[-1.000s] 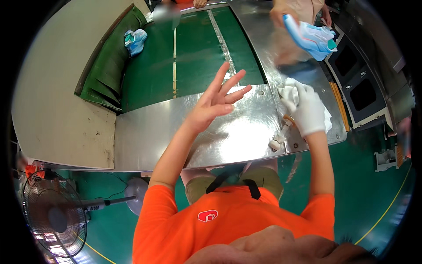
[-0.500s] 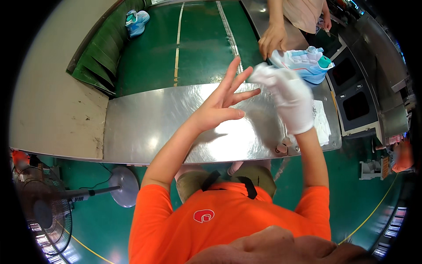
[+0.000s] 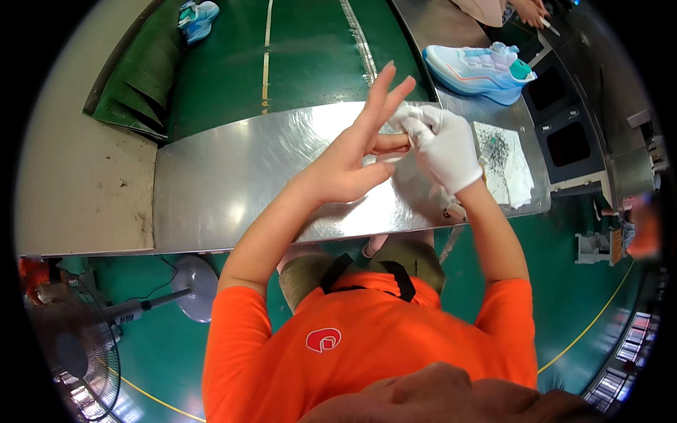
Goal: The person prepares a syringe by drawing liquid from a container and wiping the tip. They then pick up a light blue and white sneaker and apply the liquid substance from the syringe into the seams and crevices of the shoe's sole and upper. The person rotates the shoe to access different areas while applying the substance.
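Observation:
My bare left hand (image 3: 345,168) is raised over the steel tabletop, its index and middle fingers stretched up and apart. My right hand (image 3: 450,151), in a white glove, is closed in a pinch at the bent lower fingers of the left. Something whitish shows below those fingers, but the glove partly covers it and I cannot make out what it is. Beyond the right hand, a light blue and white running shoe (image 3: 474,72) stands on the metal side ledge, touched by neither hand.
A green conveyor belt (image 3: 218,81) runs away past the steel tabletop (image 3: 211,190). Another blue shoe (image 3: 197,22) lies on it beside green flaps. White cloth or paper with dark specks (image 3: 502,166) lies at right. A co-worker's hand (image 3: 530,10) holds a slim tool. A fan (image 3: 70,349) stands lower left.
My gloved right hand has moved down and closed at the left hand's lower fingers. The co-worker's hand has left the shoe, which now sits turned slightly on the ledge.

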`<state>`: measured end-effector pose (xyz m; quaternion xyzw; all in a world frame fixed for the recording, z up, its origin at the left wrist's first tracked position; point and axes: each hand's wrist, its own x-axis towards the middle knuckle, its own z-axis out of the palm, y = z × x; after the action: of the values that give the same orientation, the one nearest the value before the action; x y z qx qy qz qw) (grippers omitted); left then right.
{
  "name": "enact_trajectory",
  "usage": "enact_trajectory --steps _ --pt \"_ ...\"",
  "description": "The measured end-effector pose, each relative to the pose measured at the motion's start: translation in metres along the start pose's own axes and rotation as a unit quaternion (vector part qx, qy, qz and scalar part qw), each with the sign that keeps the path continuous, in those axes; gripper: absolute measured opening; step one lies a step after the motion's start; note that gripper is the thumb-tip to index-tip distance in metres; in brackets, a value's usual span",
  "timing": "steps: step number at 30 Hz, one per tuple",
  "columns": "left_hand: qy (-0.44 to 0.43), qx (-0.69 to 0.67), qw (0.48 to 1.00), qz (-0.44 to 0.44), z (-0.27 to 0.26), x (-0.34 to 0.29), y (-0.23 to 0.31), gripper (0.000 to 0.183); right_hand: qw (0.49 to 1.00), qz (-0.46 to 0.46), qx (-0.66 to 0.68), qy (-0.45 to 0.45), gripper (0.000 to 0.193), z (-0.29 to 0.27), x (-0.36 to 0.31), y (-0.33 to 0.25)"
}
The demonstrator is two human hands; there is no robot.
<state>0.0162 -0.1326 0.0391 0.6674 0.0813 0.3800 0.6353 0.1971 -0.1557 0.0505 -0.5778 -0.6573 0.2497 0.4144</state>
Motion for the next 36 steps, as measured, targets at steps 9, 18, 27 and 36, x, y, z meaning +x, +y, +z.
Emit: enact_trajectory --steps 9,18,27,36 --pt "-0.007 -0.197 0.980 -0.034 -0.001 0.005 -0.013 0.114 0.974 0.038 0.179 0.131 0.022 -0.025 0.010 0.027" --pt "-0.021 -0.505 0.860 -0.065 -0.012 -0.001 -0.011 0.098 0.980 -0.175 0.067 0.069 0.020 -0.004 -0.008 0.000" --pt "-0.038 -0.544 0.835 -0.069 -0.004 -0.001 -0.017 0.097 0.950 -0.014 0.285 0.127 0.034 0.016 0.001 0.002" --pt "-0.057 -0.330 0.937 -0.101 0.007 0.006 -0.004 0.095 0.973 0.124 0.011 0.193 0.026 -0.068 0.027 0.055"
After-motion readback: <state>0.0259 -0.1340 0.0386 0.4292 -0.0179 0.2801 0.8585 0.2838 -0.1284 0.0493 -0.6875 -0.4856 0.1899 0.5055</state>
